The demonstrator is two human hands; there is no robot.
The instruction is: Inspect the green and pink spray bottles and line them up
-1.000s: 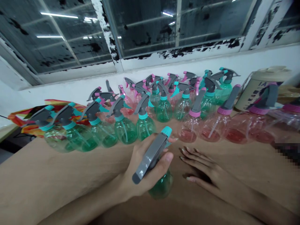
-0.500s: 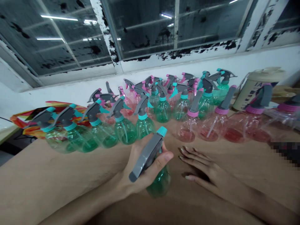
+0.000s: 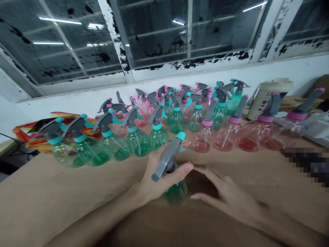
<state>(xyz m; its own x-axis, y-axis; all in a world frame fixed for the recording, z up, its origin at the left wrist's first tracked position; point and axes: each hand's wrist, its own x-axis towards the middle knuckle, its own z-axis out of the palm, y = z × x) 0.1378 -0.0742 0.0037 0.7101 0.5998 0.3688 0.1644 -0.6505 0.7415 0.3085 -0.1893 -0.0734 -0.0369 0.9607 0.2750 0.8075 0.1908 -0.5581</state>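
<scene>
A green spray bottle (image 3: 176, 192) with a grey trigger head and turquoise nozzle stands near the middle front of the table. Around its neck, just under the head, is my left hand (image 3: 159, 176), thumb on the near side and fingers partly hidden behind it. My right hand (image 3: 226, 190) is just right of the bottle, open, its thumb and fingers apart and curved toward it. Its fingertips come close to my left thumb; whether they touch, I cannot tell. Beyond my hands is a row of green spray bottles (image 3: 138, 142) at left and pink ones (image 3: 227, 139) at right.
More pink and green spray bottles crowd the back, near the wall under the window (image 3: 159, 34). A cream jug (image 3: 266, 96) stands at back right. A colourful bag (image 3: 41, 132) lies at far left. A dark, pixelated object (image 3: 308, 164) is at the right.
My right hand has lifted from lying nearly flat and come left, nearer the bottle. My left hand and the bottle are slightly farther up in view. The view has shifted a little to the right.
</scene>
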